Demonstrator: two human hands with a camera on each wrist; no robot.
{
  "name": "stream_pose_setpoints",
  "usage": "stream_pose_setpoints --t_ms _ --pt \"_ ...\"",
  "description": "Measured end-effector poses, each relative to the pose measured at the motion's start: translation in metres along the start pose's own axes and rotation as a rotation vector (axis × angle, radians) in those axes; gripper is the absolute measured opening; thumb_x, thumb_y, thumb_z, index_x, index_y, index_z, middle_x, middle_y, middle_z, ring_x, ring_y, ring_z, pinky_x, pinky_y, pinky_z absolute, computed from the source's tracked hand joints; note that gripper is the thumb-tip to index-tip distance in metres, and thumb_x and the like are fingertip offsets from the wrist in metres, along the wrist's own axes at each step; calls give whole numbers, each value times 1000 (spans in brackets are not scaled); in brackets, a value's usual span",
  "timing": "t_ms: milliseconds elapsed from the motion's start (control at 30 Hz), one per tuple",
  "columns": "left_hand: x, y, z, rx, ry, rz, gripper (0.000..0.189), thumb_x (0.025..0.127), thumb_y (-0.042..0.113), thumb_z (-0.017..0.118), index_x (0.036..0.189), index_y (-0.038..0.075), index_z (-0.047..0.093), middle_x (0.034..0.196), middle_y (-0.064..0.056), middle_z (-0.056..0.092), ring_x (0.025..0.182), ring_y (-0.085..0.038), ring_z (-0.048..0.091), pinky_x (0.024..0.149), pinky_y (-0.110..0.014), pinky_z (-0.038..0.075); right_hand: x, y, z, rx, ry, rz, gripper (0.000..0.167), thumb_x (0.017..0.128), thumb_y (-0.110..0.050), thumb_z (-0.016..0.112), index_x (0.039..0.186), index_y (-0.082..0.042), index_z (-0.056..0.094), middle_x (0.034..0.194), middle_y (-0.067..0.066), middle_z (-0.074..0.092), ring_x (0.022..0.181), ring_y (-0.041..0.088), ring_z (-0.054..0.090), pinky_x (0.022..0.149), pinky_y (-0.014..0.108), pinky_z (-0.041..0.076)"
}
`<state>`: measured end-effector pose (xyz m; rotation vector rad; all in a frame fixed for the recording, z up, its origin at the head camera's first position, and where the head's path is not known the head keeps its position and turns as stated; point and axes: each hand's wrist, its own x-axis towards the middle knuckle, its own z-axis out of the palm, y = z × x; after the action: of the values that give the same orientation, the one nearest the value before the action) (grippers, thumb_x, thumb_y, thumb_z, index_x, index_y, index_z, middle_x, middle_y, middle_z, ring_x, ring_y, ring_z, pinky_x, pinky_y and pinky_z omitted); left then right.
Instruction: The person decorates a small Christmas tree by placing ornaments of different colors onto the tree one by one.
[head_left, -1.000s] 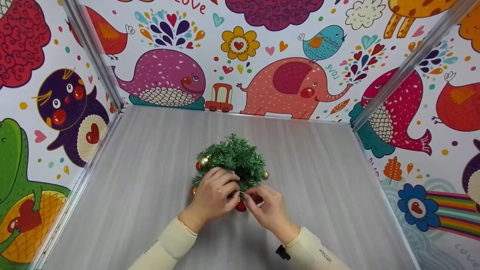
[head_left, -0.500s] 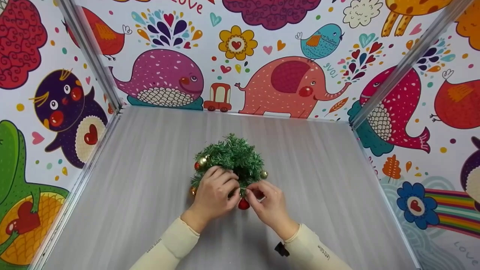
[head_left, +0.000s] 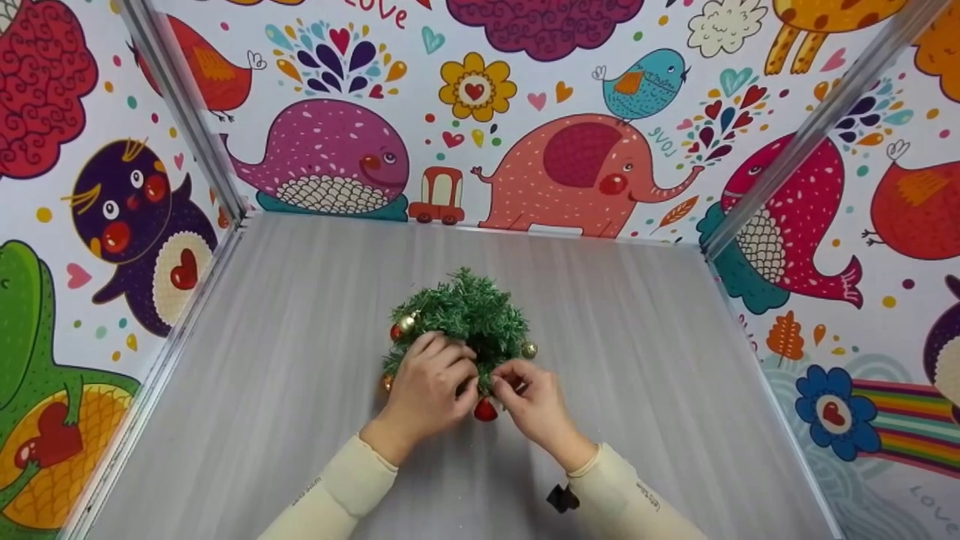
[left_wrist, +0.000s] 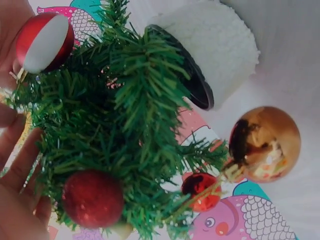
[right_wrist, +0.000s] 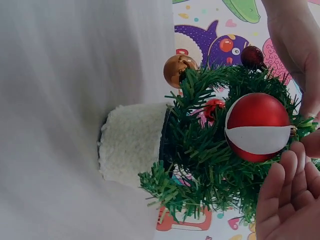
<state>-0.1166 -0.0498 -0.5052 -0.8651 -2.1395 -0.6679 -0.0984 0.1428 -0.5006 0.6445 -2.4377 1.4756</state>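
A small artificial Christmas tree [head_left: 469,307] stands in a pot with a white fuzzy cover [right_wrist: 135,145]. At its near side hangs a red bauble with a white band [right_wrist: 257,127], seen also in the left wrist view. My left hand [head_left: 435,384] curls over the tree's near left side and holds a branch by the tip. My right hand [head_left: 534,401] pinches with thumb and forefinger at the branch tip just above the red bauble, at its hanging loop. The loop itself is mostly hidden by the fingers.
Other baubles hang on the tree: a copper one [left_wrist: 265,144], a dark red glittery one [left_wrist: 93,198], a small shiny red one [left_wrist: 201,191] and a gold one [head_left: 529,350]. A grey wood-grain table [head_left: 637,360] lies below, with cartoon-printed walls [head_left: 322,150] around it.
My right hand has shifted slightly up and closer to the branch tip. The thread loop seen between the hands earlier is now covered. The left hand stays about where it was.
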Motion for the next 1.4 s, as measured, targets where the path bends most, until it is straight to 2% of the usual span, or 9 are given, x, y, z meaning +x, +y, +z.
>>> stream_pose_setpoints --t_ms 100,300,467,633,800,1000,1133,1233,1400 --pt "0 -1 -2 6 -29 9 9 77 12 68 69 14 67 92 -1 70 87 -23 62 97 -42 43 0 4 2 11 -9 26 10 90 8 65 86 -1 69 70 4 64 57 16 59 47 28 48" --pt "-1 -3 -3 29 -58 -3 10 74 12 67 66 15 64 96 -2 71 89 -24 62 102 -44 40 -2 23 8 8 -8 23 13 91 0 67 88 -12 71 72 -5 64 59 12 60 49 30 51" --pt "-2 -5 -4 36 -81 3 10 73 12 68 65 15 62 96 -1 70 90 -25 62 104 -45 39 -3 27 7 -35 -49 -18 12 92 -6 67 89 -17 71 73 -9 64 58 7 57 50 24 48" --pt "-4 -6 -7 30 -124 7 8 74 16 70 67 17 65 98 -1 70 93 -26 62 106 -45 37 -3 27 5 -92 -84 -63 16 88 -3 69 88 -19 72 75 -12 62 58 5 54 50 23 46" --pt "-4 -6 -8 28 -147 10 7 76 18 70 70 16 67 101 -1 70 95 -26 62 108 -45 35 -3 26 4 -106 -81 -86 19 85 0 70 87 -19 72 75 -12 62 59 5 53 51 22 45" --pt "-5 -6 -9 29 -138 9 7 76 19 71 70 17 67 102 -1 70 98 -25 62 107 -44 36 -3 27 3 -93 -63 -113 19 86 1 70 90 -18 73 78 -11 63 60 5 54 51 22 46" --pt "-6 -6 -11 21 -117 11 6 75 19 72 72 16 67 105 -2 70 101 -25 62 106 -45 37 -5 28 1 -48 -64 -94 18 89 0 67 94 -16 73 81 -9 65 61 6 58 51 24 50" --pt "-7 -7 -12 16 -93 13 7 75 20 72 77 16 69 108 -3 69 103 -26 62 104 -45 38 -7 29 -1 -32 -66 -72 19 90 0 66 96 -17 73 81 -9 65 62 6 60 51 25 51" --pt "-10 -8 -14 49 -69 10 20 73 23 75 90 14 71 111 -5 68 105 -27 60 102 -44 40 -8 31 -6 -31 -45 -63 19 91 -2 67 95 -19 73 80 -11 65 61 6 59 51 25 50"
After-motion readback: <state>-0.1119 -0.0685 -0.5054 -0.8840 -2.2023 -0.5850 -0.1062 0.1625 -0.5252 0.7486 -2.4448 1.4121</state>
